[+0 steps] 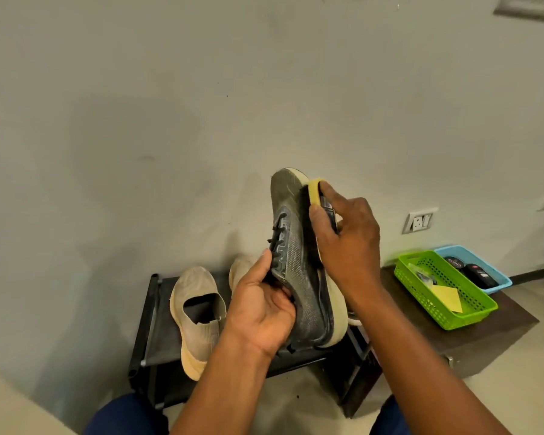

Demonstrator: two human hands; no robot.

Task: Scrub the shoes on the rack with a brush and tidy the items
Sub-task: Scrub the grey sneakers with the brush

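Nearest, left hand [261, 304] curled round the collar of the grey shoe [299, 265], held toe-up above the rack [157, 337]. Right hand [347, 237] clamped on the brush [315, 199], bristles against the shoe's side near the toe. Scrubbing step, probably mid-way. Next: steady strokes heelward, firm left grip. Beyond, tan shoe [197, 312] waiting on the rack; farther right, green basket [421, 293] and blue basket [503, 279].

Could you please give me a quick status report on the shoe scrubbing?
Left hand grips grey mesh sneaker, raised above black rack. Right hand presses yellow-backed brush against its sole edge. Beige slip-on shoe waits on rack. Nothing obstructing.
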